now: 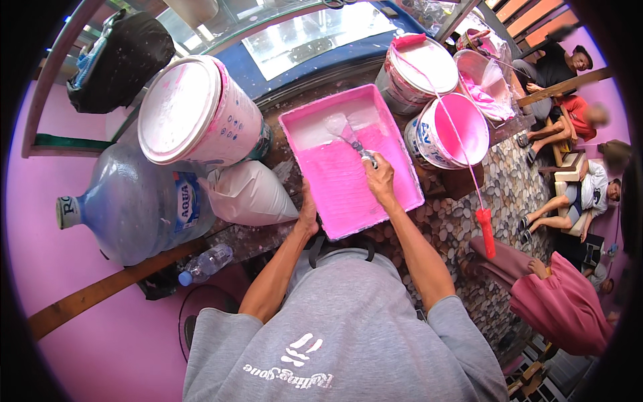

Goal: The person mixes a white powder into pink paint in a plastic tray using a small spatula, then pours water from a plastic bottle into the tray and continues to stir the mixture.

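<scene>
A pink paint tray (405,194) lies in front of me, its ribbed floor coated with bright pink paint and its far end with whitish paint. My right hand (381,175) is closed around the handle of a putty knife (340,127). The knife's broad, paint-smeared blade points to the far left, over the border between the pale and pink paint. At the tray's near left side, my left hand (309,213) grips the outer wall; its fingertips are mostly hidden. Just beyond the tray's right side stands an open bucket (422,142) with pink paint coating its inside.
A lidded paint bucket (231,127), a white plastic bag (248,194) and a large water jug (134,204) crowd the left. Another lidded bucket (402,84) stands far right. A paint roller's red handle (486,233) juts over the pebble-patterned floor. Several people sit at right.
</scene>
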A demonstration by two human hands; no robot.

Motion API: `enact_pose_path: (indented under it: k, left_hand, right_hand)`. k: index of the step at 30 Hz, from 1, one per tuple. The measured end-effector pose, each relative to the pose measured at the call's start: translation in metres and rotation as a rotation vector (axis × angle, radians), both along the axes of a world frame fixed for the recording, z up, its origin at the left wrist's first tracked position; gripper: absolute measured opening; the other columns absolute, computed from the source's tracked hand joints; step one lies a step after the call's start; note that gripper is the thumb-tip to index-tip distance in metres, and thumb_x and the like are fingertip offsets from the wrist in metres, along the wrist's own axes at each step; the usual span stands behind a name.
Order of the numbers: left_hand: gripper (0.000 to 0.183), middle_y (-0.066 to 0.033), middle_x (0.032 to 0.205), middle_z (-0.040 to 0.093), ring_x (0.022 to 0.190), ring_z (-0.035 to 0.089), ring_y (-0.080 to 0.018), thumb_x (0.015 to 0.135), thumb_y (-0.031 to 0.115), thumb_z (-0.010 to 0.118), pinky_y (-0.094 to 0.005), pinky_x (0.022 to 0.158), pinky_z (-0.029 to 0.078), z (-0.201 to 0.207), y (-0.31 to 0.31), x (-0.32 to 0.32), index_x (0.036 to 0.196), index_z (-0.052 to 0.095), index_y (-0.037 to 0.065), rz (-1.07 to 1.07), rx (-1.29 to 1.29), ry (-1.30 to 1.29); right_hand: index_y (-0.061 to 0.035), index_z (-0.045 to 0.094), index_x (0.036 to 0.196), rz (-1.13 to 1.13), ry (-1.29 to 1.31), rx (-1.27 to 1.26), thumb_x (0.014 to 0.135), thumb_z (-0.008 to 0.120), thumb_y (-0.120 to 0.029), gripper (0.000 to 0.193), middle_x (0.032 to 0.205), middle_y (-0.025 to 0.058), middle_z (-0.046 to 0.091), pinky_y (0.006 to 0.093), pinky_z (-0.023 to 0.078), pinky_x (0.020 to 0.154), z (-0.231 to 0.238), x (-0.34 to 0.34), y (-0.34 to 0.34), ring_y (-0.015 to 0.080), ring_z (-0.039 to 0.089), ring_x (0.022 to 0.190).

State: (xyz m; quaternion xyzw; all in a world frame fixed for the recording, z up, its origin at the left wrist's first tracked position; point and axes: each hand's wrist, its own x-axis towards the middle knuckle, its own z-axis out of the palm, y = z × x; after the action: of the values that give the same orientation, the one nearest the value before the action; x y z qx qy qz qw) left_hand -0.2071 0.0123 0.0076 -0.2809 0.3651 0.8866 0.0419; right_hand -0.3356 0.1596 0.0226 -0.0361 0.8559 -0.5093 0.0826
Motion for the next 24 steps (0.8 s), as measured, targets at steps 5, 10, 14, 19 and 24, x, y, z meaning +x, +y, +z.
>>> enact_pose_path:
  k: [5, 10, 14, 19, 24]
  left_hand:
    - [0.085, -0.0074, 0.135, 0.047, 0.123, 0.047, -0.0194, 0.086, 0.075, 0.030, -0.0369, 0.104, 0.038, -0.002, -0.001, -0.001, 0.140, 0.035, 0.010, -0.022, 0.030, -0.024]
    - [0.089, -0.0066, 0.136, 0.047, 0.124, 0.045, -0.0194, 0.084, 0.078, 0.031, -0.0366, 0.105, 0.035, 0.000, 0.000, -0.001, 0.141, 0.036, 0.010, -0.013, -0.007, -0.062]
    - [0.087, -0.0064, 0.137, 0.046, 0.126, 0.043, -0.0193, 0.085, 0.077, 0.031, -0.0369, 0.106, 0.033, 0.000, -0.002, 0.002, 0.141, 0.036, 0.010, -0.009, 0.025, -0.077]
    - [0.087, -0.0056, 0.138, 0.044, 0.128, 0.041, -0.0196, 0.085, 0.077, 0.030, -0.0374, 0.107, 0.031, -0.004, -0.002, 0.002, 0.142, 0.035, 0.011, -0.033, 0.021, -0.061]
    - [0.087, -0.0052, 0.140, 0.043, 0.129, 0.039, -0.0194, 0.086, 0.077, 0.029, -0.0369, 0.108, 0.030, -0.007, -0.002, 0.002, 0.143, 0.034, 0.011, -0.019, 0.042, -0.095]
  right_hand:
    - [-0.0013, 0.064, 0.102, 0.000, -0.165, -0.142, 0.086, 0.059, -0.020, 0.025, 0.067, 0.0119, 0.057, 0.0346, 0.043, 0.057, -0.001, 0.025, -0.033, 0.0172, 0.052, 0.059]
    - [-0.0008, 0.064, 0.101, -0.013, -0.328, -0.224, 0.085, 0.060, -0.020, 0.025, 0.066, 0.0122, 0.057, 0.0351, 0.043, 0.056, 0.008, 0.030, -0.053, 0.0172, 0.052, 0.059]
    - [0.0000, 0.062, 0.096, 0.070, -0.048, -0.120, 0.085, 0.058, -0.019, 0.022, 0.068, 0.0156, 0.058, 0.0383, 0.044, 0.058, 0.020, 0.032, -0.053, 0.0259, 0.056, 0.060]
    - [-0.0006, 0.059, 0.094, 0.138, 0.173, 0.070, 0.085, 0.055, -0.018, 0.020, 0.073, 0.0200, 0.060, 0.0451, 0.046, 0.063, 0.021, 0.024, -0.045, 0.0373, 0.060, 0.069]
    - [-0.0017, 0.056, 0.091, 0.292, 0.206, 0.110, 0.086, 0.053, -0.016, 0.015, 0.077, 0.0207, 0.061, 0.0487, 0.046, 0.066, 0.028, 0.024, -0.053, 0.0406, 0.060, 0.072]
